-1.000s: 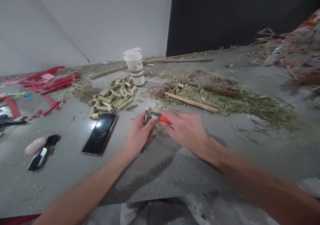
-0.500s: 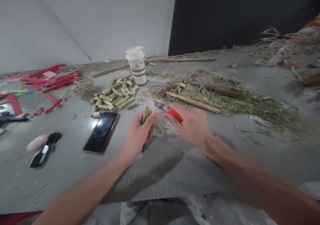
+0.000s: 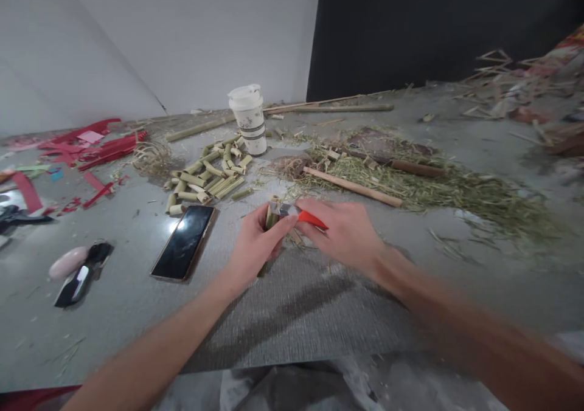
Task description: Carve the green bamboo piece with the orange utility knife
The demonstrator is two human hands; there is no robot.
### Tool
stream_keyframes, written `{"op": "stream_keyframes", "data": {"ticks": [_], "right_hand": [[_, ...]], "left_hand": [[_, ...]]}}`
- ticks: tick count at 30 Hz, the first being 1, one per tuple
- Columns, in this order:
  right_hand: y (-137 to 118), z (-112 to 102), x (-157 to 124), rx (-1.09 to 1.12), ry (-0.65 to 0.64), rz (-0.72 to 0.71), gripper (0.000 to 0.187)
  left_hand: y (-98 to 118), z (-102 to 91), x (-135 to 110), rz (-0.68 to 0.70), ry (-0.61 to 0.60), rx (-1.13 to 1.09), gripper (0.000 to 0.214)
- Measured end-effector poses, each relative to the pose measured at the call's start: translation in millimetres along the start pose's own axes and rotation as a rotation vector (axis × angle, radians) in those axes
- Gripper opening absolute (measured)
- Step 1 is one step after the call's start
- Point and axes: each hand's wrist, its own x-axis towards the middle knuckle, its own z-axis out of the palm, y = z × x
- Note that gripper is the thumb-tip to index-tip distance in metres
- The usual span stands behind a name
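Upright in my left hand (image 3: 255,241), fingers wrapped round it, is a short green bamboo piece (image 3: 272,216); its lower end shows below the fist. My right hand (image 3: 340,231) grips a utility knife (image 3: 312,219) with an orange-red handle. The knife's grey blade (image 3: 285,209) lies across the upper end of the bamboo piece, near my left thumb. Both hands are close together over the table. A loose pale strip (image 3: 295,236) lies just beyond the gap between them.
Several cut bamboo pieces (image 3: 210,177) lie beyond a phone (image 3: 184,244). Behind them stands a white lidded cup (image 3: 247,119). Green shavings (image 3: 410,183) spread rightward around a wooden-handled tool (image 3: 353,186). Keys (image 3: 84,271) and red strips (image 3: 104,146) lie at left.
My right hand has brought the knife left and slightly down, so its blade now meets the bamboo's top. The left hand keeps its grip and has barely shifted.
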Motion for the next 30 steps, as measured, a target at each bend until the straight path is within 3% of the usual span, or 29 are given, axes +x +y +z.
{"op": "stream_keyframes", "data": {"ticks": [8,16,21,27,30], "right_hand": [[1.8,-0.8,-1.9,-0.041,0.004,-0.005,0.035],[-5.6,1.3,-2.7,-0.019,0.150,0.078,0.044],[7.1,8.0,4.1,0.090,0.116,0.129,0.040],[16.9,15.8,8.1,0.292,0.076,0.227,0.038],[18.1,16.7,8.9,0.355,0.102,0.247,0.038]], "left_hand": [[0.2,1.1,-1.4,0.004,0.012,0.023,0.047],[0.5,4.9,-2.7,0.023,0.107,0.041,0.053],[-1.5,0.2,-1.7,-0.007,0.022,-0.097,0.051],[-10.9,-1.5,6.0,-0.018,-0.078,-0.346,0.027],[-12.2,-1.0,11.5,0.009,-0.056,-0.380,0.022]]}}
